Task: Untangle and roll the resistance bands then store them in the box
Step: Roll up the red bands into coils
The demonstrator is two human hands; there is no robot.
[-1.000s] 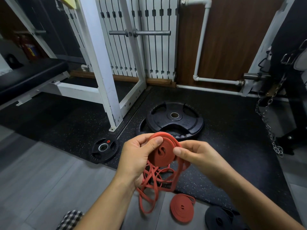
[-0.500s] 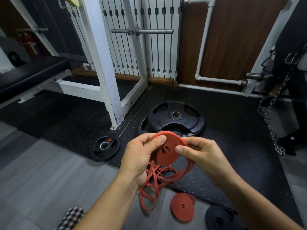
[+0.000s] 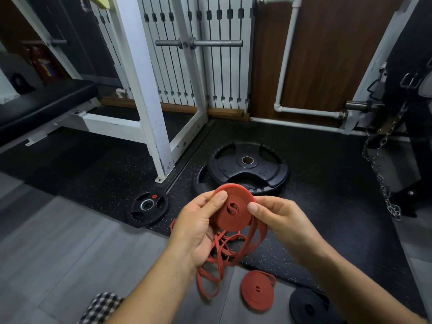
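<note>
- Above the floor (image 3: 58,253), between the two hands, a red coil (image 3: 230,222) stands on edge with its flat face toward the camera.
- The left hand (image 3: 196,228) grips the coil's left side, with the thumb laid across the face and the other fingers curled behind it.
- The right hand (image 3: 280,218) pinches the coil's right edge, thumb in front and the rest bent round the rim.
- The loose band (image 3: 217,258), the unrolled rest of the coil, hangs below in tangled loops past the left palm. Whether its lowest loop touches the floor I cannot tell.
- A red roll (image 3: 257,291) lies flat on the grey floor just right of that loop, one end slack.
- A black roll (image 3: 308,305) lies near it on the right, at the edge of the black mat (image 3: 327,183), partly behind the right forearm.
- Beyond the hands, two big plates (image 3: 247,164) are stacked on the mat.
- A small plate (image 3: 148,208) lies to their left, near a white rack post (image 3: 145,90).
- A chain (image 3: 378,178) hangs at the far right.
</note>
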